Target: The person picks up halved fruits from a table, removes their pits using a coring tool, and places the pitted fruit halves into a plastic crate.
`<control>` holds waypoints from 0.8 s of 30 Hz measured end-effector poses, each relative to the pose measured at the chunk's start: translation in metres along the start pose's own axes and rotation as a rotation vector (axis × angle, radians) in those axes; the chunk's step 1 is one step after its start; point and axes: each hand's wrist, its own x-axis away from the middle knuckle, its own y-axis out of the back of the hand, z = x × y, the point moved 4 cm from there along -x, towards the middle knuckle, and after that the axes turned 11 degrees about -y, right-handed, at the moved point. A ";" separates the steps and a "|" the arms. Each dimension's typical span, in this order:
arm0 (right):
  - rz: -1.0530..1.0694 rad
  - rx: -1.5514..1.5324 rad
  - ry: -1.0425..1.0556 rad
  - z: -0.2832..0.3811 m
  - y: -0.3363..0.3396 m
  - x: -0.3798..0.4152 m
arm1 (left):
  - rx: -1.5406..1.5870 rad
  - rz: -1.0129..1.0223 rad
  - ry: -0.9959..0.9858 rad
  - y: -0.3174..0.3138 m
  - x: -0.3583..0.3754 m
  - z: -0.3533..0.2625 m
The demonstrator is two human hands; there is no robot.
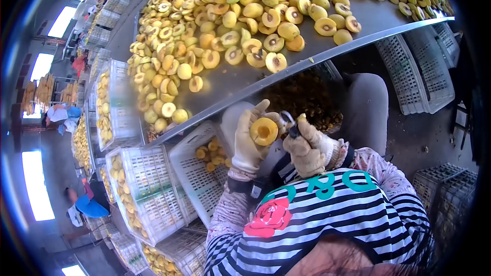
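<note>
1 left hand (pixel 248 143), gloved, fingers curled around 1 yellow fruit half (pixel 264 132), hollowed face toward the camera, held above the lap. 1 right hand (pixel 310 149), gloved, gripping 1 small tool (pixel 293 131) with a metal loop, just beside the fruit half. 1 metal table (pixel 232 84), beyond the hands, bearing many halved fruits (pixel 210 59). 1 white crate (pixel 203 190), near the left hand, containing several fruit pieces (pixel 211 154).

From the wearer's head, the round, wide view looks steeply down over the black-and-white striped cloth shirt (pixel 332 202), close above the cream-gloved left hand (pixel 246 140) and matching right hand (pixel 313 148), and forward across the grey metal-edged desk (pixel 230 83).
</note>
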 end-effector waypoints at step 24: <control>-1.050 0.623 0.156 0.041 -0.002 -0.010 | -1.444 0.027 -0.563 0.096 -0.143 -0.133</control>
